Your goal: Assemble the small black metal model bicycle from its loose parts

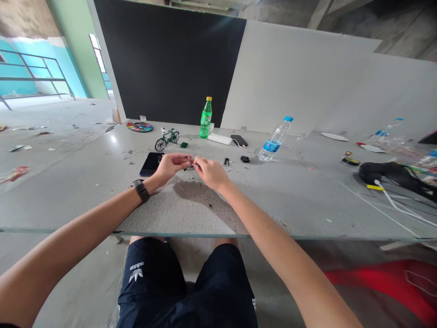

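Both hands meet over the middle of the table, fingertips nearly touching. My left hand (170,166), with a dark watch on its wrist, pinches a small dark metal part (190,165). From the other side my right hand (209,172) grips the same part between thumb and forefinger. Fingers cover much of the part, so its shape is unclear. Behind my left hand stands a small green model bicycle (167,139), with a small green piece (184,145) beside it. A dark phone (150,164) lies flat, partly behind the left hand.
Beyond the hands are a green bottle (205,120), a white power bank (219,139) and a paint palette (139,127). Rightward lie a small black piece (226,161), a black block (245,159), a clear water bottle (273,142), tape (350,161) and a black bag (389,174).
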A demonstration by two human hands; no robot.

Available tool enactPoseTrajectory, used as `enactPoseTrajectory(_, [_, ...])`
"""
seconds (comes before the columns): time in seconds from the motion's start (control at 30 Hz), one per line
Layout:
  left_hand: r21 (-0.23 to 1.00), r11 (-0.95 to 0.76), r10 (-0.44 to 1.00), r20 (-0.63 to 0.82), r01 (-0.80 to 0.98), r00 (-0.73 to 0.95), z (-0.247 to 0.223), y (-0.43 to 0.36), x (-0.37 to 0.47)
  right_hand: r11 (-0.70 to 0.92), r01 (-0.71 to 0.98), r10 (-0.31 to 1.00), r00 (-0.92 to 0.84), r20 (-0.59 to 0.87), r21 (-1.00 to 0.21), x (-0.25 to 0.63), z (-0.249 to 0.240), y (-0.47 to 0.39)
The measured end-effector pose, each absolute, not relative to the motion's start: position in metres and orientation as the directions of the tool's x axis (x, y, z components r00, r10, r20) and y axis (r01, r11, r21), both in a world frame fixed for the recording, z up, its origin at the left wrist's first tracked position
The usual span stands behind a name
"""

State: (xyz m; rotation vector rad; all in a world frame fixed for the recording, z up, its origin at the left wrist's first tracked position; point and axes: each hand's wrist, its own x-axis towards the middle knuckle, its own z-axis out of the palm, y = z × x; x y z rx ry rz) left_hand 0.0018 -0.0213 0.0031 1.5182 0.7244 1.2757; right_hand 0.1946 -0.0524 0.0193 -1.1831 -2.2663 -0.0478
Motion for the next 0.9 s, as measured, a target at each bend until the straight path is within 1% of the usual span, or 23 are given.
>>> enactPoseTrajectory(0.07, [0.922, -0.366, 0.883, 0.387, -0.127, 0.265, 0.004, -0.022, 0.002, 0.608, 0.725, 0.760, -0.416, 0.499, -0.323, 0.194, 0.019, -0.052])
enactPoseTrajectory(0.17, [0.902, -0.422, 0.866, 0.431, -0.092, 0.252, 0.005, -0.022, 0.002, 0.578, 0.618, 0.809, -0.349, 0.473, -0.533, 0.193, 0.019, -0.050])
enactPoseTrajectory(0.23, [0.889, -0.452, 0.853, 0.455, -0.071, 0.257, 0.007, -0.023, 0.002, 0.520, 0.505, 0.854, -0.315, 0.414, -0.689, 0.193, 0.021, -0.049])
enactPoseTrajectory(0.27, [0.883, -0.465, 0.845, 0.464, -0.064, 0.264, 0.008, -0.023, 0.002, 0.463, 0.436, 0.882, -0.313, 0.352, -0.772, 0.193, 0.022, -0.048])
enactPoseTrajectory(0.33, [0.871, -0.489, 0.830, 0.482, -0.052, 0.280, 0.010, -0.025, 0.002, 0.289, 0.293, 0.920, -0.348, 0.180, -0.911, 0.196, 0.026, -0.047])
enactPoseTrajectory(0.37, [0.864, -0.502, 0.822, 0.492, -0.045, 0.286, 0.010, -0.026, 0.002, 0.191, 0.232, 0.921, -0.379, 0.092, -0.954, 0.198, 0.027, -0.047])
enactPoseTrajectory(0.43, [0.844, -0.536, 0.805, 0.514, -0.009, 0.296, 0.010, -0.028, 0.002, 0.042, 0.157, 0.902, -0.430, -0.030, -0.987, 0.203, 0.028, -0.045])
enactPoseTrajectory(0.47, [0.833, -0.553, 0.797, 0.522, 0.022, 0.302, 0.009, -0.029, 0.002, 0.003, 0.149, 0.894, -0.443, -0.064, -0.989, 0.205, 0.027, -0.044])
enactPoseTrajectory(0.53, [0.813, -0.576, 0.789, 0.526, 0.086, 0.317, 0.006, -0.028, 0.003, -0.006, 0.196, 0.901, -0.424, -0.090, -0.981, 0.206, 0.023, -0.040])
enactPoseTrajectory(0.6, [0.821, -0.564, 0.798, 0.512, 0.095, 0.317, 0.003, -0.025, 0.004, 0.089, 0.313, 0.933, -0.359, -0.032, -0.946, 0.205, 0.018, -0.037])
enactPoseTrajectory(0.63, [0.836, -0.542, 0.811, 0.497, 0.079, 0.310, 0.002, -0.023, 0.005, 0.175, 0.385, 0.942, -0.334, 0.040, -0.906, 0.203, 0.016, -0.037])
enactPoseTrajectory(0.7, [0.864, -0.503, 0.837, 0.475, 0.039, 0.270, 0.002, -0.020, 0.005, 0.376, 0.517, 0.916, -0.333, 0.224, -0.769, 0.198, 0.013, -0.038])
enactPoseTrajectory(0.77, [0.881, -0.474, 0.859, 0.461, 0.006, 0.223, 0.003, -0.019, 0.005, 0.532, 0.609, 0.847, -0.391, 0.361, -0.588, 0.195, 0.014, -0.041])
enactPoseTrajectory(0.83, [0.890, -0.456, 0.871, 0.448, -0.011, 0.201, 0.005, -0.020, 0.004, 0.597, 0.671, 0.797, -0.435, 0.418, -0.439, 0.193, 0.016, -0.046])
enactPoseTrajectory(0.9, [0.894, -0.448, 0.873, 0.440, -0.010, 0.209, 0.006, -0.021, 0.004, 0.596, 0.726, 0.787, -0.441, 0.432, -0.343, 0.192, 0.018, -0.049])
